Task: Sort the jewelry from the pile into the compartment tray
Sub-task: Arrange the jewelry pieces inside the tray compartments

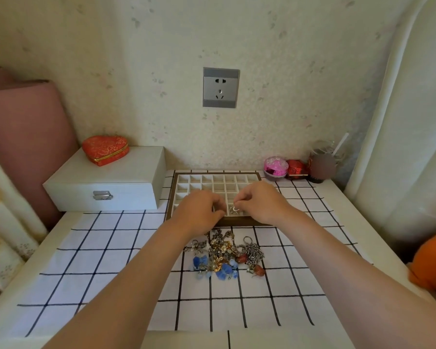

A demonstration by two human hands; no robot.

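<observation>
**Silver piece held over the tray's near row**

The compartment tray (176, 175) sits at the far middle of the tabletop (23, 293), just beyond the pile (224, 253) of mixed jewelry. That layout keeps each transfer short, from the near heap straight to the slots behind it. The pile rests on the checked cloth (111, 248), its chains, gold-toned bits and blue and red beads tangled together. Most of the tray's compartments look bare, so the sorting seems to be at an early stage.

Both forearms reach forward over the pile and the hands meet close together above the tray's near row. The right hand (259, 202) is knuckles-up with its fingertips pinched on a small silver piece (234, 209), which hangs at or just inside a near compartment. This looks like the act of lowering it in. The left hand (199, 210) is curled just beside it, fingertips toward the same slot. Whether it grips anything or only steadies the piece cannot be told.

A white box (106, 182) with a heart-shaped box (105, 149) on top stands at the far left.
</observation>
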